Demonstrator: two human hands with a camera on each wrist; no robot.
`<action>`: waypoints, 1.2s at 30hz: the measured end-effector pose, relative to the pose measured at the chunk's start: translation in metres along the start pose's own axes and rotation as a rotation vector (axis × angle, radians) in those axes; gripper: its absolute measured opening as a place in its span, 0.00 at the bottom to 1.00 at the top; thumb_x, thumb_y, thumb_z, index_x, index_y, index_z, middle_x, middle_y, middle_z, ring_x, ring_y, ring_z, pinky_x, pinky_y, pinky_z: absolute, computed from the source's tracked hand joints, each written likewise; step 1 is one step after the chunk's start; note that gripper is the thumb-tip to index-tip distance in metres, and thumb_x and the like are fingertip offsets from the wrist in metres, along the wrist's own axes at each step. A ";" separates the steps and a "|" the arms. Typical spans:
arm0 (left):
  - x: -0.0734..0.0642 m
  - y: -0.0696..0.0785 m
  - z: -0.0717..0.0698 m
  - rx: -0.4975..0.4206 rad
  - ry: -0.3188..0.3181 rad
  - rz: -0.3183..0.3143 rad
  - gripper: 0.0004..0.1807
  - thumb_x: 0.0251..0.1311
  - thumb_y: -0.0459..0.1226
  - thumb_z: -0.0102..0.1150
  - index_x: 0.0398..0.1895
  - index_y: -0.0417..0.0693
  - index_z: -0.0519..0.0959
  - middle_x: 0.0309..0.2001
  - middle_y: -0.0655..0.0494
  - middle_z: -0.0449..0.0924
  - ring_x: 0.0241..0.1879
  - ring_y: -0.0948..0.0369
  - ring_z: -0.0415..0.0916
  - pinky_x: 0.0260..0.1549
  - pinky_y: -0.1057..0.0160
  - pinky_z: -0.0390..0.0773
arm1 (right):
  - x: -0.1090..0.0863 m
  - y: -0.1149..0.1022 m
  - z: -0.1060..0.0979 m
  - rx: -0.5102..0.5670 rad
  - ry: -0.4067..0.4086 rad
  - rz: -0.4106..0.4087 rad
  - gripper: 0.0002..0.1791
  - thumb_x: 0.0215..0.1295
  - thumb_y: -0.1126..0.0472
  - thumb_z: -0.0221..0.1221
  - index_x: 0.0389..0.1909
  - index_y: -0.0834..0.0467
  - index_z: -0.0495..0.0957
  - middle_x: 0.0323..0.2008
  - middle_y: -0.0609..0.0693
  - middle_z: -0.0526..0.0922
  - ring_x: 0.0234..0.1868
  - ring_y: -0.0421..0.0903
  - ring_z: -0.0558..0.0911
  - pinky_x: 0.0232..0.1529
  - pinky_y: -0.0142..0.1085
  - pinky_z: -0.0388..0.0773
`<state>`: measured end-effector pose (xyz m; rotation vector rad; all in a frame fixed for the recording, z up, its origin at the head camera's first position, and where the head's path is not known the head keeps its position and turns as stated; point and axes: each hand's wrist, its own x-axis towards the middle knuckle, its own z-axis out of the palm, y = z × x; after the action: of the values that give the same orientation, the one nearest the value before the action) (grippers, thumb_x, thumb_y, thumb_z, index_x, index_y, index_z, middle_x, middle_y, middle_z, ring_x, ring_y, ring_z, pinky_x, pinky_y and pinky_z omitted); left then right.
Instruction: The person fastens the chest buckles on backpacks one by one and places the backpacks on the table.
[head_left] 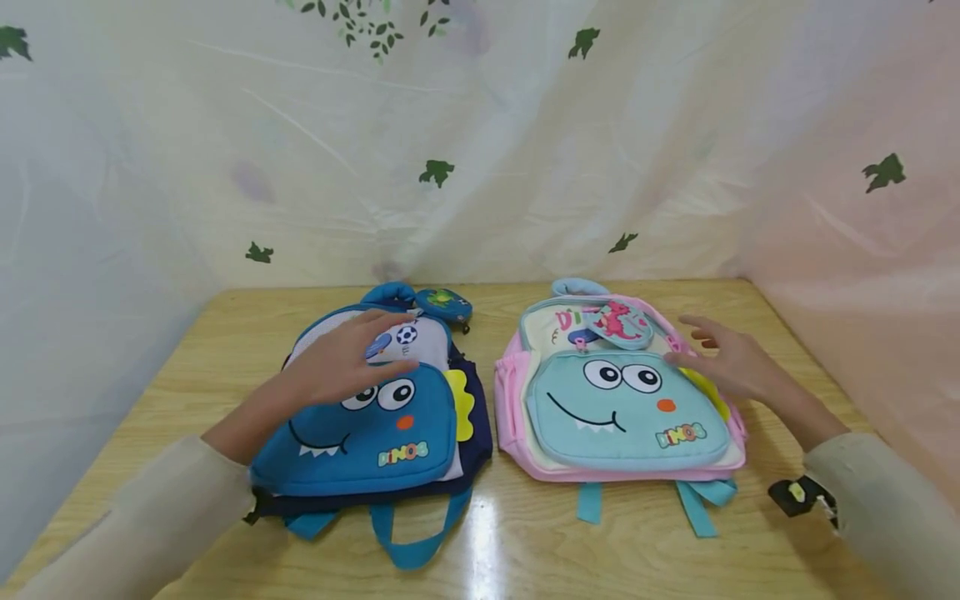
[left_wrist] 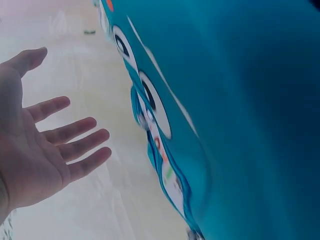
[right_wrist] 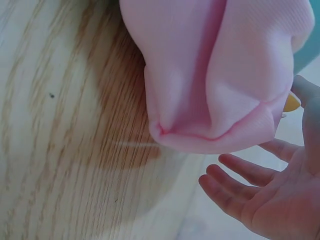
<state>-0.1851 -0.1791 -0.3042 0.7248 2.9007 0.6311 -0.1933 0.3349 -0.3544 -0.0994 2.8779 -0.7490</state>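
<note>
A dark blue children's backpack (head_left: 352, 458) with a dinosaur face lies on the table at left in the head view. My left hand (head_left: 333, 358) hovers over its left side, fingers extended, and in the left wrist view a gap separates the hand (left_wrist: 37, 145) from the bag's front. To the right lies a pink and mint backpack (head_left: 630, 425) with a similar face. My right hand (head_left: 731, 362) is at its upper right side, fingers spread, holding nothing. Whether the right thumb touches the bag I cannot tell. A pink side pocket (right_wrist: 215, 75) fills the right wrist view's top.
Both bags lie on a wooden table (head_left: 480, 542). An oval tag (head_left: 446, 306) hangs at the blue bag's top, and another tag (head_left: 622, 323) lies on the pink one. Straps reach toward the near edge. A pale leaf-patterned curtain (head_left: 480, 150) stands behind and at the sides.
</note>
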 end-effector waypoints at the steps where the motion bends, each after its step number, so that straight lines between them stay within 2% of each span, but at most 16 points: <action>1: 0.003 0.003 0.002 -0.011 -0.007 0.010 0.39 0.70 0.56 0.60 0.77 0.47 0.67 0.76 0.37 0.64 0.71 0.37 0.66 0.61 0.30 0.71 | 0.000 0.000 0.000 0.007 -0.006 0.005 0.52 0.71 0.37 0.59 0.80 0.66 0.51 0.71 0.78 0.61 0.67 0.77 0.65 0.58 0.70 0.72; 9: 0.028 0.030 0.017 -0.101 -0.094 0.095 0.36 0.70 0.52 0.62 0.76 0.45 0.68 0.72 0.43 0.71 0.66 0.45 0.73 0.57 0.41 0.79 | -0.001 0.003 -0.001 0.062 -0.041 0.004 0.49 0.70 0.41 0.63 0.78 0.68 0.55 0.67 0.76 0.66 0.62 0.73 0.73 0.55 0.60 0.80; 14: 0.043 0.042 0.026 -0.193 -0.170 0.130 0.35 0.71 0.49 0.61 0.76 0.43 0.68 0.71 0.43 0.72 0.66 0.45 0.73 0.58 0.44 0.79 | -0.001 0.005 -0.002 0.087 -0.064 0.008 0.48 0.71 0.40 0.62 0.78 0.67 0.56 0.67 0.74 0.68 0.61 0.72 0.73 0.53 0.56 0.82; 20: 0.061 0.056 0.036 -0.280 -0.261 0.079 0.34 0.71 0.47 0.62 0.75 0.44 0.68 0.69 0.38 0.73 0.65 0.44 0.75 0.57 0.48 0.81 | -0.001 0.009 -0.003 0.133 -0.111 0.003 0.48 0.70 0.42 0.64 0.79 0.65 0.56 0.69 0.73 0.66 0.63 0.73 0.73 0.53 0.56 0.82; 28: 0.079 0.063 0.048 -0.333 -0.356 -0.015 0.36 0.69 0.49 0.62 0.77 0.50 0.66 0.71 0.41 0.69 0.66 0.47 0.74 0.55 0.52 0.83 | -0.004 0.013 -0.003 0.173 -0.152 -0.050 0.46 0.67 0.45 0.66 0.78 0.61 0.60 0.68 0.72 0.66 0.63 0.73 0.72 0.51 0.54 0.83; 36: 0.094 0.075 0.059 -0.325 -0.425 -0.082 0.35 0.68 0.49 0.65 0.76 0.54 0.67 0.69 0.43 0.71 0.59 0.49 0.76 0.55 0.53 0.81 | -0.004 0.013 -0.003 0.176 -0.146 -0.064 0.45 0.67 0.47 0.67 0.78 0.62 0.60 0.68 0.72 0.66 0.62 0.73 0.71 0.51 0.53 0.83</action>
<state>-0.2254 -0.0537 -0.3255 0.6049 2.3549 0.8006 -0.1897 0.3483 -0.3580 -0.2154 2.6699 -0.9603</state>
